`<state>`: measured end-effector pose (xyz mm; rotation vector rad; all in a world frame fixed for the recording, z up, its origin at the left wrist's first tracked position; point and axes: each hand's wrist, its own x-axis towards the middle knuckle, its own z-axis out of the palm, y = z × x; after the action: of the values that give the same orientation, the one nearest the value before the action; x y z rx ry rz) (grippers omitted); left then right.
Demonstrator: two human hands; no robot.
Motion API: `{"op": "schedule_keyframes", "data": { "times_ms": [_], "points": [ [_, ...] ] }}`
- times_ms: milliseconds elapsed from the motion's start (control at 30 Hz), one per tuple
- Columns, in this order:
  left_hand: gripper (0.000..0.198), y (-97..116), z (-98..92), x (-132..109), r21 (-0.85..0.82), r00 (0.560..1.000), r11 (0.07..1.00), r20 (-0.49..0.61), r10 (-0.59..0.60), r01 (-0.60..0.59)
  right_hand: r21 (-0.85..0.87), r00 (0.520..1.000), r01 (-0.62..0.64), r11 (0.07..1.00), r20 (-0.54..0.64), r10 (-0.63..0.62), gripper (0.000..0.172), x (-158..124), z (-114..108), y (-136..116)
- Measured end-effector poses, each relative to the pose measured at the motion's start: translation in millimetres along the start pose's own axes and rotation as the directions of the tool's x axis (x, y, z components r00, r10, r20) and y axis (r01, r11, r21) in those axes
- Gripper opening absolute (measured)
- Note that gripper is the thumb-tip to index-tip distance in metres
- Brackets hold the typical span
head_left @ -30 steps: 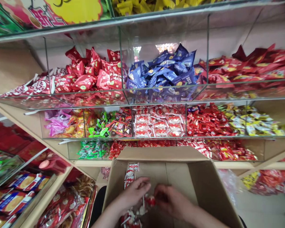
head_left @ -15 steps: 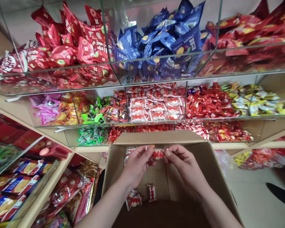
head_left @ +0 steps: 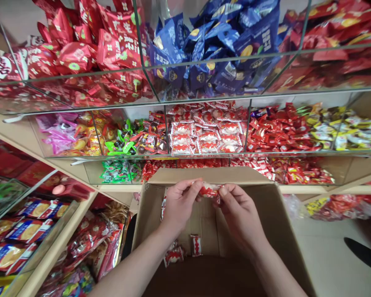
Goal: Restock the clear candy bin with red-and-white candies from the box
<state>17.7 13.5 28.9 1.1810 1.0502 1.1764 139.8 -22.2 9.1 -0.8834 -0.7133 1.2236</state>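
Both my hands pinch one red-and-white wrapped candy (head_left: 209, 190) above an open cardboard box (head_left: 284, 231). My left hand (head_left: 181, 202) grips its left end between thumb and fingers; my right hand (head_left: 238, 208) has the other end. Inside the box, a single wrapped candy (head_left: 196, 245) of the same look lies on the bottom. Left of it a few more wrapped candies (head_left: 174, 255) lie close together, partly covered by my left forearm. Another wrapper edge (head_left: 163, 206) shows beside my left hand against the box wall.
Ahead, a glass-fronted shelf compartment (head_left: 207, 138) holds rows of matching candies. Blue snack bags (head_left: 216, 49) and red snack bags (head_left: 80, 53) fill the shelf above. Packaged biscuits (head_left: 31, 231) stand at the left. A dark curved object (head_left: 363, 252) lies over the floor at right.
My hands have risen slightly with the candy and moved a little to the right in view. The candy's red-and-white face shows more clearly. The view has shifted a little, so the upper shelf sits higher.
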Motion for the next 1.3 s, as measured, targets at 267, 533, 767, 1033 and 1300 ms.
{"op": "schedule_keyframes", "data": {
  "times_ms": [267,533,767,1033,1300],
  "points": [
    [0.035,2.9,-4.8,-3.5,-0.088,0.976,0.989,0.196,-0.099,0.118,-0.093,1.000,0.006,0.996,0.007,-0.005,0.016,2.1,-6.2,4.4],
    [0.033,12.2,-9.6,-5.2,0.024,0.956,0.999,0.292,-0.042,0.037,-0.300,0.994,0.069,0.951,0.097,-0.041,0.014,-1.4,-9.2,0.6],
    [0.043,33.3,-14.0,-3.7,0.598,0.841,0.769,0.518,-0.156,-0.226,-0.478,0.963,0.197,0.856,0.259,-0.077,0.038,-12.6,-17.5,-6.1],
    [0.034,32.8,-6.4,1.7,0.365,0.874,0.931,0.457,-0.166,-0.014,-0.252,0.990,-0.040,0.967,0.123,0.073,0.016,4.1,-14.5,-10.7],
    [0.014,64.8,2.0,44.0,0.285,0.899,0.958,0.424,-0.112,-0.015,-0.532,0.812,0.583,0.614,0.342,-0.474,0.032,34.2,-12.8,-30.5]
  ]
}}
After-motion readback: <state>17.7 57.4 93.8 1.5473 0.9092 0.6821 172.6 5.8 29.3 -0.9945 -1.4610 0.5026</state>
